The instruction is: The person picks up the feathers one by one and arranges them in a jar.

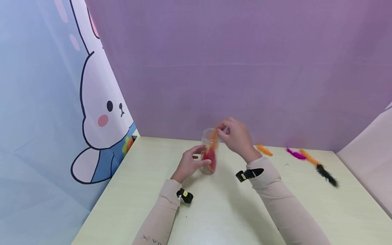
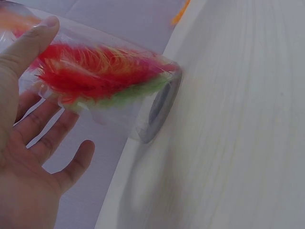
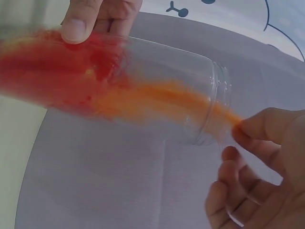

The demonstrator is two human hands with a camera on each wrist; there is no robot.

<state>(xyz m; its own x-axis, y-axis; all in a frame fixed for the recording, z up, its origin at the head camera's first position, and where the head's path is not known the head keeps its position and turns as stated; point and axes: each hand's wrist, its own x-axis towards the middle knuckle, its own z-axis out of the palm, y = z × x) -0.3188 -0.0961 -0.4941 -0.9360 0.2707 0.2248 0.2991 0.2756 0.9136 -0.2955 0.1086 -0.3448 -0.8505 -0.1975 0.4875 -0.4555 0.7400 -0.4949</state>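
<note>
Okay, from my end: right hand is pinching the top end of an orange feather between thumb and forefinger, other fingers loosely bent and holding nothing I can see. Pinch sits just outside the mouth of the clear jar; most of the feather's length is already inside.

Relation I'd watch: feather vs mouth. From the fingertips it lies down and to the left, its long axis slanting slightly off the jar's, lower end meeting the red feathers. Right hand is the nearer one to the mouth; left hand has the jar lower down, thumb on one side, fingers curved round the other, little finger standing off the wall.

Jar stands upright on the surface, near its far edge, left of centre. Straight cylinder, see-through wall, ridged neck, thick base. Glass or plastic, I can't tell. Red stuff inside is wispy and frayed, yellowish strands through it, a green feather along one side.

Further out, right of the right hand: second orange feather by the far edge, then toward the far right corner a magenta feather, third orange feather and black feather strung roughly end to end. Black one looks bushiest. Surface is pale, faintly grained; purple cloth hangs behind the far edge.
</note>
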